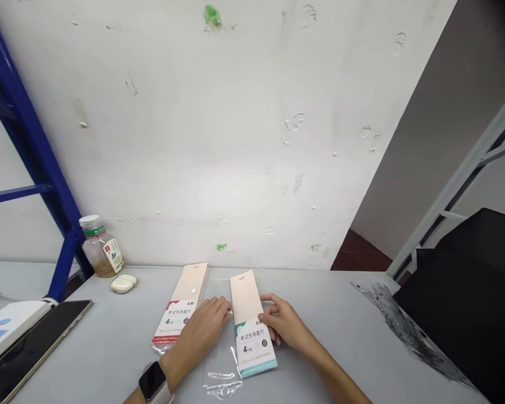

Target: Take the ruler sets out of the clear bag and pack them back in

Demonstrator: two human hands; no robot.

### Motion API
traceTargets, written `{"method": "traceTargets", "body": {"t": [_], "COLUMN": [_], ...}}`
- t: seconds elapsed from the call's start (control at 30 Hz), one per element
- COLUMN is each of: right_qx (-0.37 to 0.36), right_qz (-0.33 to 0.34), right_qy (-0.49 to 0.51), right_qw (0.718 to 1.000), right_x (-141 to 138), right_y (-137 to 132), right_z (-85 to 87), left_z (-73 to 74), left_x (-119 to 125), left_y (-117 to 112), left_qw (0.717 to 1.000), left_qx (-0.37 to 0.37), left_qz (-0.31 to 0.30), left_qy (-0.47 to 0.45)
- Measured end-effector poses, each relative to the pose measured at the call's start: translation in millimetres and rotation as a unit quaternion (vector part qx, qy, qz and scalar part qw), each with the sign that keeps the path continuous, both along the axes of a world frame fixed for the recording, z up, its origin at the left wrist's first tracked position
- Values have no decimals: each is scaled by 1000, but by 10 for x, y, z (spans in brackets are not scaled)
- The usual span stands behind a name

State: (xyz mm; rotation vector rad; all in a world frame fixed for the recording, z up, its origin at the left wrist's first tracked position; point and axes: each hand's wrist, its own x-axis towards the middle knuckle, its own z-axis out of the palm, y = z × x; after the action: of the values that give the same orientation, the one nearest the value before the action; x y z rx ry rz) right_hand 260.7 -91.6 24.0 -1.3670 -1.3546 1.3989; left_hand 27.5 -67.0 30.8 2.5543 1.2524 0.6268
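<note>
Pinching the right edge of a teal-banded ruler-set packet [251, 336], thumb on its face, the right hand [287, 324] holds it near the middle of a grey table [113, 353]. The left hand [208, 324], close by the packet's left edge, lies over clear plastic film [223, 387] beside a red-banded packet [185, 300]; whether its fingers grip anything cannot be told. Handled well, the teal-banded packet would stay unbent under light thumb pressure, the loose film smooth.

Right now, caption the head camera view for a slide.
Right hand holding a flat rectangular cream and teal packet, left hand over clear plastic film on a grey table.
</note>
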Motion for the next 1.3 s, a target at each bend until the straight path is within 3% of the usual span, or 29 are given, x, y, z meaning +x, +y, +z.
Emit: {"method": "traceTargets", "body": {"t": [0.33,0.53,0.87,0.97,1.07,1.17,1.23,1.3], "right_qx": [-11,4,28,33,53,59,54,54], "right_qz": [16,12,69,45,3,14,33,28], "right_qy": [51,5,16,48,85,111,108,99], "right_qw": [999,1000,997,997,995,992,992,993], "right_x": [-186,-340,-439,-408,-359,-342,-353,-364], "right_y": [-55,-92,-149,-118,-83,-73,-79,-81], "right_z": [-1,-64,-20,-21,-11,4,-2,-29], "left_z": [-50,-39,-66,-36,0,2,-6,2], "left_x": [34,60,103,68,30,19,6,-48], "left_y": [-16,-43,-78,-62,-45,-18,19,84], "left_qw": [999,996,991,995,984,948,909,881], "left_qx": [27,66,111,82,31,-103,-216,-264], "left_qz": [-22,-55,-71,-34,46,91,63,45], "left_qy": [16,13,15,-51,-167,-286,-351,-391]}}
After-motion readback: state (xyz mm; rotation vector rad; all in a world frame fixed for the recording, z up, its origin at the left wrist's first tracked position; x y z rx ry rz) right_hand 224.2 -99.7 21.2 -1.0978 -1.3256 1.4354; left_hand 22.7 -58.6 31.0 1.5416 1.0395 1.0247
